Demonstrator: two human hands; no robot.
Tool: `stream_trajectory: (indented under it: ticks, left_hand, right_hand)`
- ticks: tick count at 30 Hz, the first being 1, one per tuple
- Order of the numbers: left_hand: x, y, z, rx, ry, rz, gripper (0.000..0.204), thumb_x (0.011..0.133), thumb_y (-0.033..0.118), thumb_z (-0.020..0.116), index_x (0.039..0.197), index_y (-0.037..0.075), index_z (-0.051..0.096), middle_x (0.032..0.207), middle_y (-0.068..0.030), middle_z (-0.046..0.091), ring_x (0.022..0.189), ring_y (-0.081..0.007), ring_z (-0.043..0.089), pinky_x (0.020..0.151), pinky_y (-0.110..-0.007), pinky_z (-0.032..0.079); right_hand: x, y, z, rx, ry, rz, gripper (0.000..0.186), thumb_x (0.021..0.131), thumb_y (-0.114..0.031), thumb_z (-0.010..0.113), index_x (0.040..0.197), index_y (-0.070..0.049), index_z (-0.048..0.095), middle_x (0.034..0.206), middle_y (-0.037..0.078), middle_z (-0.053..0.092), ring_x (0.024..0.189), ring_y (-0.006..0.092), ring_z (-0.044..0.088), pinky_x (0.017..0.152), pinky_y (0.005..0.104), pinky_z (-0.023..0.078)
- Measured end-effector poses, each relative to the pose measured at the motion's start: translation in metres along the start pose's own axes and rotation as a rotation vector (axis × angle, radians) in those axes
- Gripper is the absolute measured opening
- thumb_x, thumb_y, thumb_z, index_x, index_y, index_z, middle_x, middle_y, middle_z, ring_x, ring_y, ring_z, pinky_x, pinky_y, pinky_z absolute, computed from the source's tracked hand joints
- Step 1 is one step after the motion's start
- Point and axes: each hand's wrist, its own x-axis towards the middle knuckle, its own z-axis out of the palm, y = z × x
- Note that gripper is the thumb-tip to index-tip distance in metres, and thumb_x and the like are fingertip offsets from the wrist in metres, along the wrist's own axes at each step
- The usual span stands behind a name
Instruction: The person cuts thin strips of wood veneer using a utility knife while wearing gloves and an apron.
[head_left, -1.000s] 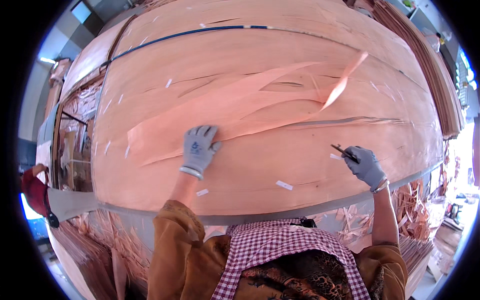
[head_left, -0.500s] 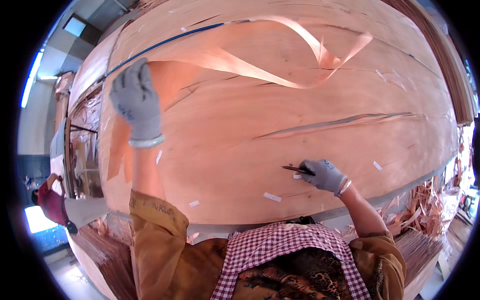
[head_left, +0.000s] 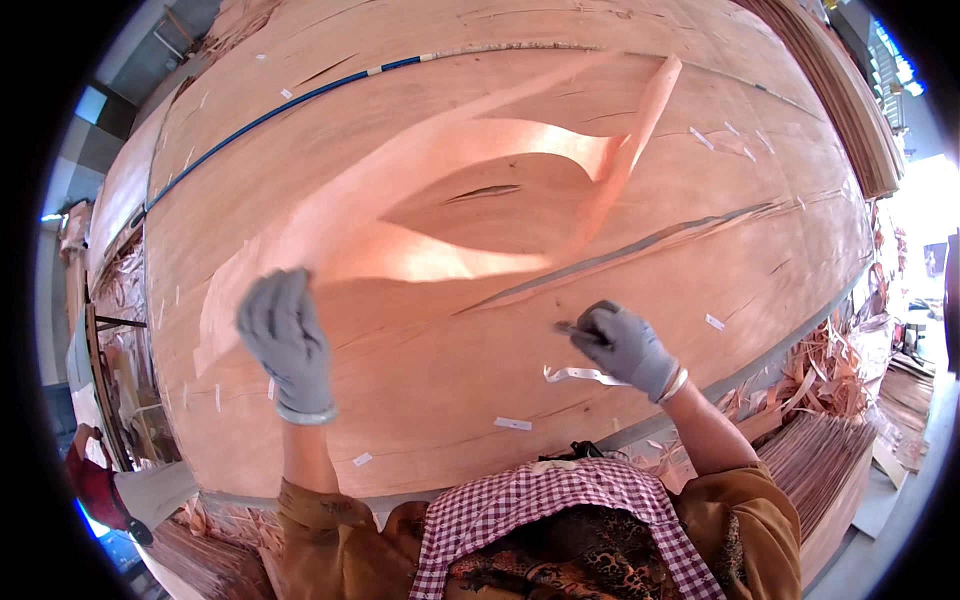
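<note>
My left hand [head_left: 288, 345], in a grey glove, is closed at the near end of a thin, curling strip of wood veneer [head_left: 425, 255]. The strip twists away across a broad veneer sheet [head_left: 430, 385], its far end folded back. My right hand [head_left: 630, 350], gloved too, is closed around a small dark, blade-like tool [head_left: 566, 327]; its tip is blurred. A piece of white tape [head_left: 580, 375] shows beside that hand, and whether the fingers hold it I cannot tell. Just beyond lies a long split [head_left: 640, 245] in the sheet.
A long blue and pale rod [head_left: 290, 105] lies across the far part of the sheet. Short white tape pieces [head_left: 513, 424] dot the surface. Veneer stacks [head_left: 820, 465] and scraps [head_left: 825, 375] stand at the near right. Another person [head_left: 95, 485] is at the far left.
My left hand has come nearer and lower, drawing the veneer strip toward me so that it swings and spreads. The right hand has shifted slightly; white tape now shows beside it. The view has turned somewhat.
</note>
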Motion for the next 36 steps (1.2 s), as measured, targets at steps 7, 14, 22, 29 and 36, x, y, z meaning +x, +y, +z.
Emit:
stream_trajectory:
  ticks: [7, 14, 22, 29, 36]
  left_hand:
    - [-0.092, 0.001, 0.023, -0.147, -0.301, 0.013, 0.026, 0.080, 0.011, 0.064, 0.106, 0.009, 0.062, 0.107, -0.0078, 0.059, 0.106, -0.0279, 0.054, 0.092, -0.045, 0.042]
    - [-0.127, -0.034, -0.002, -0.135, -0.344, -0.301, 0.029, 0.080, 0.015, 0.065, 0.108, 0.006, 0.061, 0.114, -0.0114, 0.060, 0.110, -0.0301, 0.053, 0.096, -0.044, 0.041]
    - [-0.214, -0.171, -0.009, 0.630, -0.283, -0.922, 0.041, 0.087, 0.034, 0.062, 0.103, -0.003, 0.062, 0.119, -0.0194, 0.055, 0.111, -0.0400, 0.050, 0.089, -0.043, 0.048]
    - [-0.166, -0.158, -0.005, -0.583, -0.229, -1.529, 0.035, 0.086, 0.028, 0.065, 0.105, -0.002, 0.063, 0.109, -0.0123, 0.061, 0.099, -0.0276, 0.057, 0.083, -0.031, 0.050]
    - [-0.135, -0.110, 0.006, -0.176, -0.259, -0.684, 0.022, 0.086, 0.019, 0.062, 0.100, 0.003, 0.066, 0.111, -0.0156, 0.064, 0.111, -0.0315, 0.056, 0.093, -0.038, 0.044]
  right_hand:
    - [0.043, 0.012, -0.010, 0.389, 0.087, 0.018, 0.018, 0.084, -0.017, 0.064, 0.088, 0.000, 0.061, 0.075, 0.012, 0.055, 0.065, 0.0207, 0.052, 0.062, 0.0346, 0.044]
    - [0.065, -0.006, -0.010, 0.119, 0.074, -0.153, 0.024, 0.078, -0.011, 0.066, 0.101, -0.004, 0.062, 0.095, 0.013, 0.061, 0.081, 0.0287, 0.060, 0.070, 0.0354, 0.049]
    - [0.080, 0.001, 0.011, -0.213, -0.049, -0.251, 0.028, 0.077, -0.008, 0.065, 0.104, -0.008, 0.061, 0.101, 0.012, 0.060, 0.089, 0.0331, 0.061, 0.073, 0.0392, 0.051]
    - [0.079, 0.019, -0.016, -0.408, -0.048, -0.168, 0.015, 0.079, -0.008, 0.058, 0.094, -0.008, 0.059, 0.090, 0.013, 0.057, 0.081, 0.0355, 0.059, 0.067, 0.0422, 0.049]
    - [0.048, 0.122, -0.088, -0.673, 0.073, -0.124, 0.018, 0.077, -0.007, 0.057, 0.094, -0.006, 0.058, 0.088, 0.017, 0.057, 0.086, 0.0384, 0.057, 0.071, 0.0452, 0.048]
